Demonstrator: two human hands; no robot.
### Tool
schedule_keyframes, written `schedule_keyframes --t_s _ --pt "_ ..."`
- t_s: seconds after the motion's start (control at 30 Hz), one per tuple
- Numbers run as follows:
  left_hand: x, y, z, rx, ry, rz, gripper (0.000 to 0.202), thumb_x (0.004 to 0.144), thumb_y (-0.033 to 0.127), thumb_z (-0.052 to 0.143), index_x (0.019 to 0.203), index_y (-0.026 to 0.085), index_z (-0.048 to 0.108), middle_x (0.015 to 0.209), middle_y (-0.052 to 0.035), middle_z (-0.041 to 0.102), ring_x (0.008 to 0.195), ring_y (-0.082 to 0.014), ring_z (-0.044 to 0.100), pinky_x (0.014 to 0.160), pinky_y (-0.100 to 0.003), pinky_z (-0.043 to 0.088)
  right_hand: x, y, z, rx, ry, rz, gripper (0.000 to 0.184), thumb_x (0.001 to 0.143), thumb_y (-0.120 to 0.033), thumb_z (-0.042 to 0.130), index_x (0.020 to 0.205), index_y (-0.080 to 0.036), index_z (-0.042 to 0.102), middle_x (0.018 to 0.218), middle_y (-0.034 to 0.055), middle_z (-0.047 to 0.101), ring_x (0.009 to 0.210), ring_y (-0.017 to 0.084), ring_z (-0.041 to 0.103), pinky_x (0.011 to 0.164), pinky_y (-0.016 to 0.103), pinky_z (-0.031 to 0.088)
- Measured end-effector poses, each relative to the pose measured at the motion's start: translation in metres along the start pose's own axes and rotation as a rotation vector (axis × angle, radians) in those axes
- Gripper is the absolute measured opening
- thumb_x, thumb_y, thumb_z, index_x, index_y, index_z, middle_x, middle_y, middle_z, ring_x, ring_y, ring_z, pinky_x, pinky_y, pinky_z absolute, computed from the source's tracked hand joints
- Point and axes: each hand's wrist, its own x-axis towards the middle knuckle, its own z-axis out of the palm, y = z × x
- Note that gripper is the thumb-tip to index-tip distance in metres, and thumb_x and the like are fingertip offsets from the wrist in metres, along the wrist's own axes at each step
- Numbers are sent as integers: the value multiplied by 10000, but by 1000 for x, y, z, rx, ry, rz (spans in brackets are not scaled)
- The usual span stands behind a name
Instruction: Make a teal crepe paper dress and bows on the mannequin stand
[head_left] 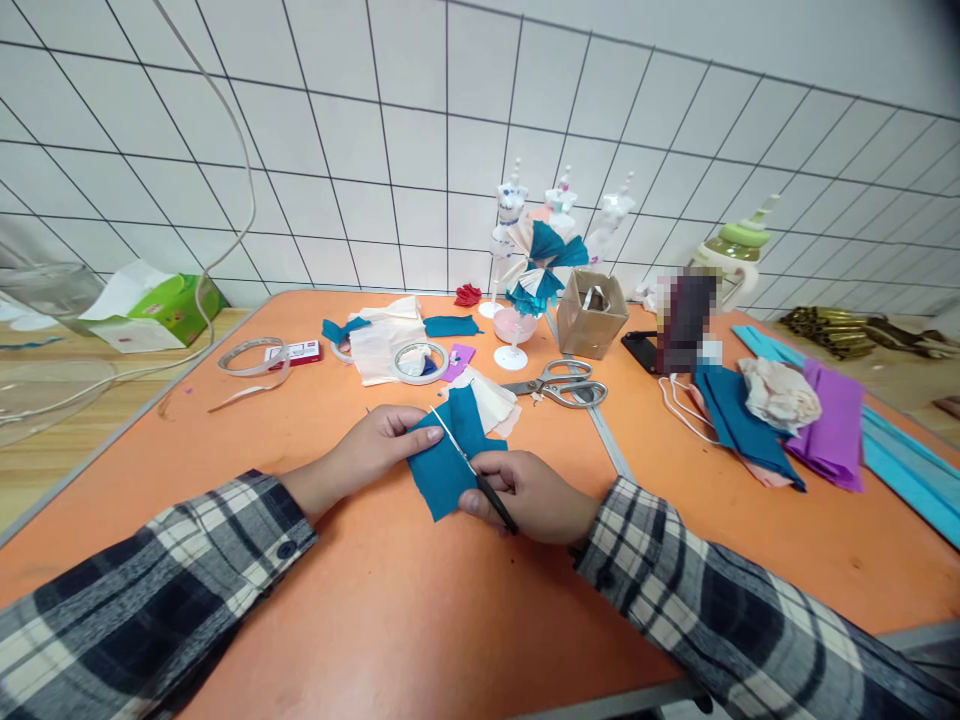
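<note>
My left hand [379, 447] pinches the left side of a teal crepe paper piece [444, 483] between thumb and fingers. Small scissors [496, 502] with black handles are in my right hand [529, 490], their blades slanting up and left across the paper. A notched part of the teal paper lies on the far side of the blades. Just beyond it sit pale cream paper pieces [487, 400]. Large metal scissors [562, 385] rest behind my right hand. Farther back, a miniature dress form [536, 270] wears teal and cream pleated paper.
Tape rolls [420, 363], a small red-and-white box [294, 354] and cream paper [382, 340] lie at the back left. A cardboard box [592, 315] stands near several dress forms. Folded purple paper [831, 428] and a green-lidded jug [733, 255] are at right.
</note>
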Motion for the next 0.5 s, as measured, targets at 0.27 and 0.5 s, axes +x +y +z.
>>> schedule_keyframes --t_s 0.27,0.5 --pt "0 -2 1 7 10 -24 426 777 547 705 756 123 729 732 -35 740 647 -159 616 628 -251 498 1 0 1 42 -10 25 388 787 -554 687 769 -200 529 540 -72 402 502 89 336 478 244 226" --pt "-1 -1 0 3 -9 -13 401 793 521 698 752 123 724 728 -38 740 638 -162 621 628 -255 503 -1 -4 -1 -13 -12 25 388 808 -579 649 838 -198 584 587 -54 461 535 101 384 498 245 258"
